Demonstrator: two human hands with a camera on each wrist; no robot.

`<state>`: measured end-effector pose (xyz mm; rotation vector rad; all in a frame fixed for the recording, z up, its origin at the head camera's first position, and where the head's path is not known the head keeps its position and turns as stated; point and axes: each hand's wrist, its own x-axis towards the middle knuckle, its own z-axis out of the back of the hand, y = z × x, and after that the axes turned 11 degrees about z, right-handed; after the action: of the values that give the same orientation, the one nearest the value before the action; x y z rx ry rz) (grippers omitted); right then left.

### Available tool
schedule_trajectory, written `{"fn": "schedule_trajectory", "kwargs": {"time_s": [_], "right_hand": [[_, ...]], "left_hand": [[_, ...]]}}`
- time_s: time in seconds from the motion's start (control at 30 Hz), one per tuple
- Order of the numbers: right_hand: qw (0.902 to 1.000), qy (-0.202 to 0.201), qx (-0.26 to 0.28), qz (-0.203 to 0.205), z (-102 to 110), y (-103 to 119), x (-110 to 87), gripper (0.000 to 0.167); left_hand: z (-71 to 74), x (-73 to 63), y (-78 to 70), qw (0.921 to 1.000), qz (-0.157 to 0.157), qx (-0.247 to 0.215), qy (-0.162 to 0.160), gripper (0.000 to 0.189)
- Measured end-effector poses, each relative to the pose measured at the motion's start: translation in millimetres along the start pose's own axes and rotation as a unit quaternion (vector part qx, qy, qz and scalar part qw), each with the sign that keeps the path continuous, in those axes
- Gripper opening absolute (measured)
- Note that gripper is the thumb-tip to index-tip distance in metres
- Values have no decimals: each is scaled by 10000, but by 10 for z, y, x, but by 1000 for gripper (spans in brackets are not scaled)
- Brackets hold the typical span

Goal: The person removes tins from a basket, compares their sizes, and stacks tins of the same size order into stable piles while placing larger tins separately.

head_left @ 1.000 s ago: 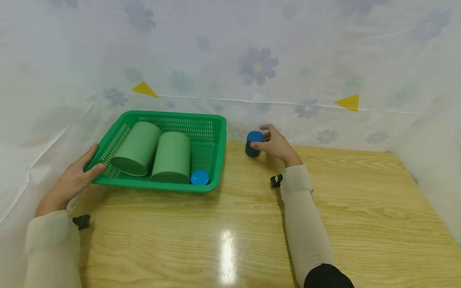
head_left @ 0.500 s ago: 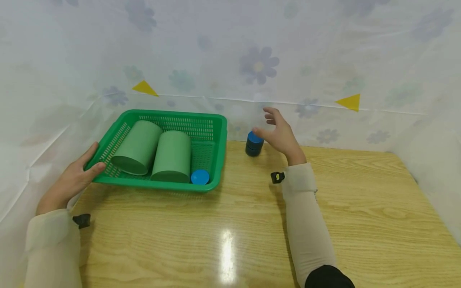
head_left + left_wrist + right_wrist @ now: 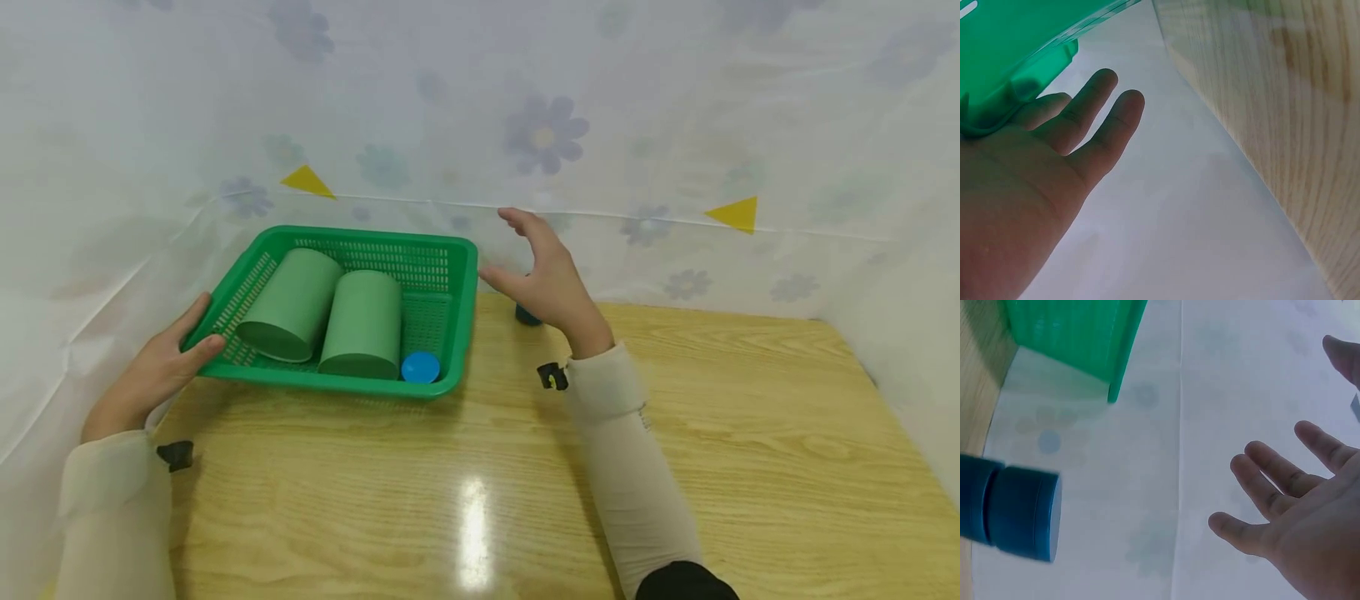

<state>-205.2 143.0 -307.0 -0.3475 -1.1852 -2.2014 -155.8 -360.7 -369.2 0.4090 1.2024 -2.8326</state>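
My left hand (image 3: 159, 367) grips the left end of a green plastic basket (image 3: 315, 381), its thumb over the rim; in the left wrist view its other fingers (image 3: 1113, 128) extend loosely below. Inside lie two large pale green cylinders (image 3: 292, 302) on their sides and a small blue round-topped piece (image 3: 421, 367) in the near right corner. My right hand (image 3: 553, 283) holds nothing, its fingers spread near the basket's right rim. Behind it, mostly hidden in the head view, two short dark blue cylinders (image 3: 1022, 511) stand stacked on the table.
The wooden table (image 3: 360, 492) ends at a white flowered sheet (image 3: 630, 108) that rises behind it and at both sides. Two yellow triangles (image 3: 735, 215) mark the sheet. A black wrist mount (image 3: 553, 377) sticks out from the right sleeve.
My right hand has let go of the stacked blue cylinders, risen off them and shifted left toward the basket. The left hand and basket stay put.
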Motion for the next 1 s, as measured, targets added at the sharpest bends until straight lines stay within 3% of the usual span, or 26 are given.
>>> {"fn": "schedule_trajectory", "kwargs": {"time_s": [0.13,0.23,0.47,0.57,0.77,1.0], "right_hand": [[9990,363,-65,238,-177,107,51,77],[9958,849,-166,285,-340,197,93,79],[9738,2207,-485,253,-765,325,126,88],[9573,2765,-834,113,-932,336,118,95],[9025,3634,-2308,123,-1143,375,98,104],[8768,4018,-2587,-539,-1214,468,142,92]], "left_hand": [[14,5,-23,9999,90,-64,19,75],[20,6,-28,9999,93,-132,28,75],[36,-13,-30,9998,137,-110,64,76],[43,-26,-32,9999,114,-87,51,76],[34,-32,-41,9999,89,-76,42,78],[2,-11,-27,9998,191,1,93,77]]}}
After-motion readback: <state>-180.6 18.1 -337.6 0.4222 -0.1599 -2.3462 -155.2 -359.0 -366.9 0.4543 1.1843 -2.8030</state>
